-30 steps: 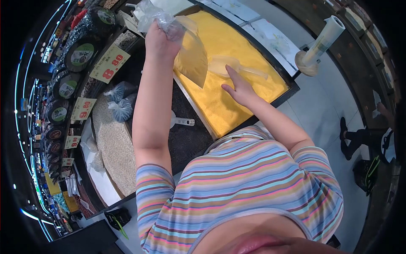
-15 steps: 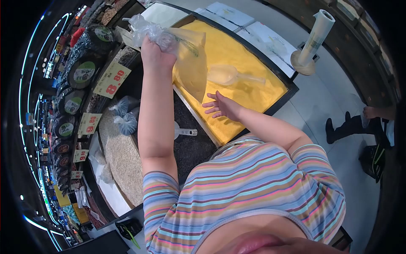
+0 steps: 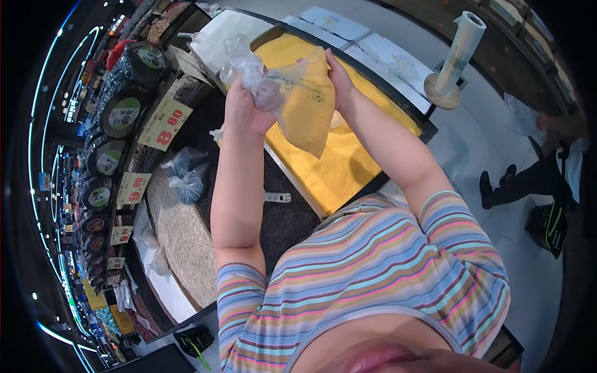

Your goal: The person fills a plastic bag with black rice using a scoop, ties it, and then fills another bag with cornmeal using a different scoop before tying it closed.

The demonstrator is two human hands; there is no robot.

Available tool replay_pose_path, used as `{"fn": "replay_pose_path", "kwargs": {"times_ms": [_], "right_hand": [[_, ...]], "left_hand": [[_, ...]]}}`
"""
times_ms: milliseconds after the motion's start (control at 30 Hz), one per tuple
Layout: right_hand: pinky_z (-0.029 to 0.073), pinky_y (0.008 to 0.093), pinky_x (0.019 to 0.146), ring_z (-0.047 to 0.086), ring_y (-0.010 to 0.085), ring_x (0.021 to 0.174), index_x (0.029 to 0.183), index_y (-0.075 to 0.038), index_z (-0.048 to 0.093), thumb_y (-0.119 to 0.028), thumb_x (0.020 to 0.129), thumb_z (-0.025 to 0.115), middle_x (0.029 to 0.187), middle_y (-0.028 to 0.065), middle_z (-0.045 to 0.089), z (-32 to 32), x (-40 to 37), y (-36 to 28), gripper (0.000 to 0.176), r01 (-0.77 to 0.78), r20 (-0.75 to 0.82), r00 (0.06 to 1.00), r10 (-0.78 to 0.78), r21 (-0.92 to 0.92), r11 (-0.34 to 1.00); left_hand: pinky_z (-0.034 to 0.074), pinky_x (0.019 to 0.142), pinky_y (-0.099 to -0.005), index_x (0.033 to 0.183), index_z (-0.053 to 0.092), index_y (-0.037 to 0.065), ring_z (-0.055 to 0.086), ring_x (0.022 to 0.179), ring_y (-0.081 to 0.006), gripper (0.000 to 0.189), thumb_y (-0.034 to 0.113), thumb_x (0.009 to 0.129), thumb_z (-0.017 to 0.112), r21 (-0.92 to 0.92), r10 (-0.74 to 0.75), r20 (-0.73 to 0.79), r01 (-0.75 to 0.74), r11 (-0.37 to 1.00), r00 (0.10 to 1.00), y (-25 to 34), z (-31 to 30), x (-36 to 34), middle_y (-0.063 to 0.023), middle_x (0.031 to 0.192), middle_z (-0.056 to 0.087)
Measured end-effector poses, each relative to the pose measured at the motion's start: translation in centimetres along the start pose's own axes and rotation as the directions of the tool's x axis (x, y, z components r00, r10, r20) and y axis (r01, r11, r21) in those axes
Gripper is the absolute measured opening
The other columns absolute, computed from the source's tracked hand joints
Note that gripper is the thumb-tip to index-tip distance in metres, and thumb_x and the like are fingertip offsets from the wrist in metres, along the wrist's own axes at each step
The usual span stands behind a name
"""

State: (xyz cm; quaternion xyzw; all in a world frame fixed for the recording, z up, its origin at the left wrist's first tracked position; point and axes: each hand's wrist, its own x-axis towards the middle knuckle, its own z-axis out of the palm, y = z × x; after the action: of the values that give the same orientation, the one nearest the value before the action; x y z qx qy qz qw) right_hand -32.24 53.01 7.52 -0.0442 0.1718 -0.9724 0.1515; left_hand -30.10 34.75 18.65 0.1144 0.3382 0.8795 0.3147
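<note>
A clear plastic bag (image 3: 305, 112) with green print hangs over the bin of yellow grain (image 3: 354, 177). Yellow shows in it; how much is contents and how much is the bin seen through is hard to tell. My left hand (image 3: 245, 109) is closed round its bunched, crumpled top. At the bag's other side, my right hand (image 3: 339, 78) grips it, thumb in front and the other fingers mostly hidden behind. A clear scoop (image 3: 336, 119) lies on the yellow grain, largely covered by the bag and my right forearm.
Beside my left arm are a black grain bin (image 3: 289, 224) with a scoop handle (image 3: 277, 198), tied bags (image 3: 186, 183) and a pale grain bin (image 3: 177, 224). Price signs (image 3: 165, 124) line the left. A bag roll (image 3: 460, 56) stands far right, near another person's hand (image 3: 559, 126).
My right hand has risen from open above the yellow grain to grip the bag's side. My left hand has shifted slightly right and down with the bag, which is now tilted.
</note>
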Motion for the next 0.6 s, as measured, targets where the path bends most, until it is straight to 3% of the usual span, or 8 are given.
{"fn": "replay_pose_path", "kwargs": {"times_ms": [67,167,267,367,433,567,600], "right_hand": [[0.042,0.0433,0.095,0.052,0.0297,0.113,0.129,-0.005,0.041,-0.056,0.093,0.030,0.123,0.0187,0.052,1.2,0.1,-1.4,0.064,0.026,-0.059,0.998,-0.032,-0.089,0.996],[0.046,0.0416,0.089,0.056,0.0275,0.103,0.122,-0.002,0.046,-0.052,0.094,0.032,0.112,0.0174,0.057,0.3,0.6,-0.8,0.059,0.028,-0.139,0.989,-0.053,-0.176,0.984],[0.050,0.0382,0.078,0.059,0.0250,0.088,0.111,-0.003,0.049,-0.040,0.096,0.038,0.097,0.0138,0.059,-2.4,2.3,0.5,0.041,0.056,-0.284,0.955,-0.090,-0.123,0.991],[0.050,0.0366,0.075,0.059,0.0243,0.087,0.109,-0.003,0.050,-0.033,0.096,0.042,0.094,0.0135,0.059,-4.0,3.0,0.4,0.033,0.087,-0.396,0.903,-0.167,-0.213,0.973],[0.051,0.0366,0.074,0.059,0.0239,0.087,0.110,-0.004,0.049,-0.030,0.096,0.044,0.093,0.0132,0.059,-5.1,3.2,-0.7,0.030,0.085,-0.406,0.893,-0.196,-0.276,0.957],[0.050,0.0414,0.077,0.060,0.0266,0.089,0.114,-0.005,0.047,-0.040,0.097,0.033,0.099,0.0144,0.059,-6.6,2.8,-1.2,0.041,-0.062,-0.340,0.941,0.002,-0.168,0.984],[0.050,0.0430,0.078,0.059,0.0277,0.092,0.117,-0.005,0.045,-0.043,0.097,0.029,0.103,0.0150,0.058,-7.2,1.8,-0.6,0.046,-0.131,-0.288,0.955,0.078,-0.172,0.976]], "left_hand": [[0.048,0.056,-0.0314,0.083,0.056,0.005,0.057,0.064,-0.0173,0.019,0.018,0.091,0.045,0.074,0.100,-0.202,-0.087,0.993,0.974,-0.8,2.1,-0.3,-0.0049,0.074,0.058],[0.051,0.063,-0.0340,0.084,0.057,0.005,0.059,0.068,-0.0190,0.020,0.019,0.092,0.043,0.050,0.154,-0.260,-0.146,0.988,0.953,-1.2,3.1,0.1,-0.0054,0.076,0.058],[0.048,0.057,-0.0313,0.083,0.056,0.005,0.056,0.063,-0.0170,0.021,0.019,0.092,0.042,0.095,0.207,-0.385,-0.185,0.978,0.899,-2.0,5.1,0.2,-0.0043,0.073,0.056],[0.042,0.051,-0.0287,0.082,0.056,0.006,0.051,0.057,-0.0154,0.021,0.018,0.092,0.042,0.017,0.051,-0.069,-0.049,0.999,0.996,-1.2,2.9,-0.3,-0.0032,0.069,0.053],[0.038,0.049,-0.0277,0.082,0.055,0.006,0.048,0.055,-0.0146,0.021,0.018,0.092,0.041,0.048,0.092,-0.134,-0.086,0.995,0.987,-1.7,3.1,-0.6,-0.0026,0.067,0.052],[0.036,0.047,-0.0271,0.082,0.055,0.006,0.047,0.055,-0.0146,0.022,0.019,0.092,0.040,0.156,0.219,-0.326,-0.176,0.972,0.920,-2.0,6.0,-0.5,-0.0033,0.068,0.053],[0.037,0.048,-0.0273,0.082,0.055,0.006,0.048,0.056,-0.0147,0.022,0.018,0.092,0.040,0.148,0.216,-0.266,-0.182,0.972,0.940,-1.9,5.9,-0.4,-0.0036,0.070,0.053]]}}
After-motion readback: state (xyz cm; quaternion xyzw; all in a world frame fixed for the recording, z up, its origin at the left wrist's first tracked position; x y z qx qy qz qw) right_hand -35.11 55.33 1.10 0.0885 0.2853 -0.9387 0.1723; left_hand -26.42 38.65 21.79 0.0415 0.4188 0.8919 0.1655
